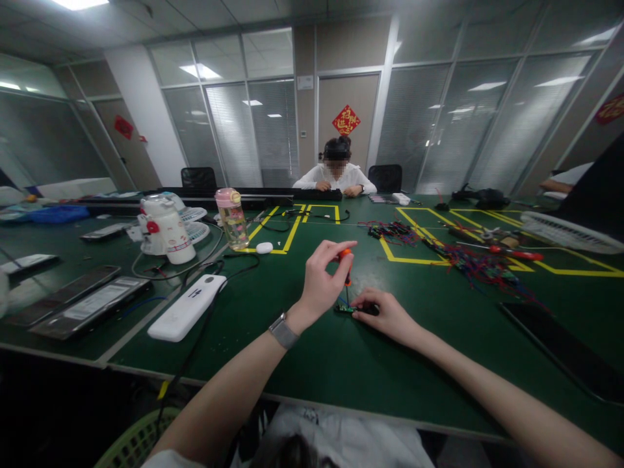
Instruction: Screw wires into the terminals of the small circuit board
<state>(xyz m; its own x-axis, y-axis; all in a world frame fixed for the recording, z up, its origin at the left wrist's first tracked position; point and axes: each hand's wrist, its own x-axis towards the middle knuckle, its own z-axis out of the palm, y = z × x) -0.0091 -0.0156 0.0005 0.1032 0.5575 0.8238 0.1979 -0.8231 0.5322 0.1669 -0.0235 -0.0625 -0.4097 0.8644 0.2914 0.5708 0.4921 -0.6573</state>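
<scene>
An office room turned into an electronics assembly bench.

Glass partition walls (439, 123) with blinds and ceiling panel lights surround a long green surface (302, 351) marked with yellow tape (409, 260), strewn with coloured wires (468, 260), screwdrivers (511, 252) and handsets (92, 302).

Left hand (322, 276) raised, fingers pinched, right hand (385, 315) low, seemingly curled flat
</scene>
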